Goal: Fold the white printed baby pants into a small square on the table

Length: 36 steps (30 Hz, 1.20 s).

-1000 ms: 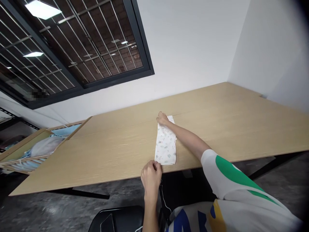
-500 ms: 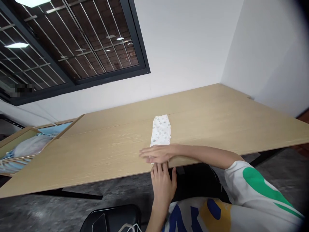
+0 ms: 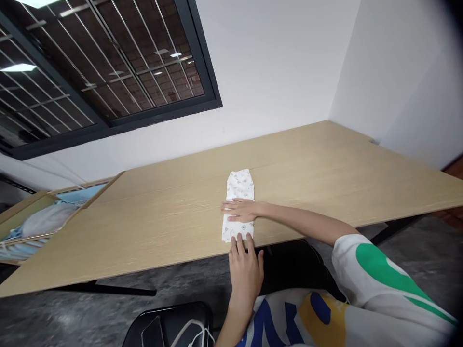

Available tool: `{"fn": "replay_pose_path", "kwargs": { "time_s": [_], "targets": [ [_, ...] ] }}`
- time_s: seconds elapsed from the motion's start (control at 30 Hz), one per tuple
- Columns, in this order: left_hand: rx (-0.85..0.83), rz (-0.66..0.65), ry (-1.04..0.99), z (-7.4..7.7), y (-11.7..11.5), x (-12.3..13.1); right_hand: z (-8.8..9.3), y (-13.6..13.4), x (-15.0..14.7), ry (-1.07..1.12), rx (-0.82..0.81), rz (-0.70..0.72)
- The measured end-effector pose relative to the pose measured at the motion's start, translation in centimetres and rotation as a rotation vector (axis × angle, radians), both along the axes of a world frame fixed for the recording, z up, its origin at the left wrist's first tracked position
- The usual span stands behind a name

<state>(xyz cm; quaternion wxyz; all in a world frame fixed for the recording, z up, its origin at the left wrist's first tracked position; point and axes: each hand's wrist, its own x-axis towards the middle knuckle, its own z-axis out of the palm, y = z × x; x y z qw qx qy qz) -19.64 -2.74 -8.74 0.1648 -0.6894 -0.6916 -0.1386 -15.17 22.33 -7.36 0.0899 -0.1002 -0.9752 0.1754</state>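
Beneath the right hand (image 3: 240,210), a printed white cloth (image 3: 240,185)

From the head camera, the cloth looks thin and soft, a long strip with slanting corners at its far end and small dark motifs. It lies flat on a pale, wood-grained tabletop (image 3: 162,212). The right hand rests palm down across the strip's middle, fingers extended, gripping nothing; the left hand (image 3: 247,270) has its fingers straight and parted, tips at the near end, also gripping nothing. How firmly those tips press is hard to tell. The right palm hides the middle band, and the motifs are too fine to make out. Below and left of the left hand, a smooth black chair (image 3: 166,320) is cut off at the bottom. The larger visible part of the cloth lies beyond the right hand, a shorter part between the two hands.
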Motion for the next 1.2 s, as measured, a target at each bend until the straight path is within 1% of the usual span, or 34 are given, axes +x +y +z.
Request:
{"fn": "replay_pose_path", "kwargs": {
  "time_s": [0.17,0.3,0.4,0.53,0.63,0.77,0.93,1.0,1.07,1.13,1.2],
  "targets": [
    [-0.024,-0.025,-0.002,0.3,-0.1,-0.7,-0.5,6.3,-1.8,-0.052,0.067,-0.191],
    [-0.018,-0.029,0.019,0.7,-0.1,-0.8,-0.5,10.5,-2.7,-0.049,0.105,-0.342],
    [0.001,-0.009,0.048,0.8,-0.1,-0.7,-0.5,12.6,-2.9,-0.037,0.097,-0.405],
    [0.010,-0.014,0.098,0.9,0.0,-1.0,-0.5,13.9,-2.8,-0.015,0.087,-0.478],
    [0.006,-0.035,0.134,1.0,0.1,-1.7,-0.6,14.1,-2.6,0.013,0.085,-0.509],
    [0.004,-0.045,0.150,1.0,0.3,-2.4,-0.5,13.9,-2.3,0.017,0.083,-0.498],
    [-0.028,-0.144,0.086,1.1,0.1,-1.9,0.0,13.0,-0.8,-0.012,0.079,-0.449],
    [-0.057,-0.200,0.022,1.6,-0.3,-1.4,0.1,12.1,0.3,-0.024,0.077,-0.418],
    [-0.136,-0.301,-0.079,2.5,-0.7,-1.1,0.2,10.8,1.6,-0.044,0.074,-0.392],
    [-0.249,-0.427,-0.196,3.4,-0.9,-1.0,0.4,9.1,3.1,-0.040,0.075,-0.376],
    [-0.308,-0.491,-0.266,4.0,-0.9,-1.2,0.9,6.9,4.7,0.005,0.075,-0.373]
  ]
}}
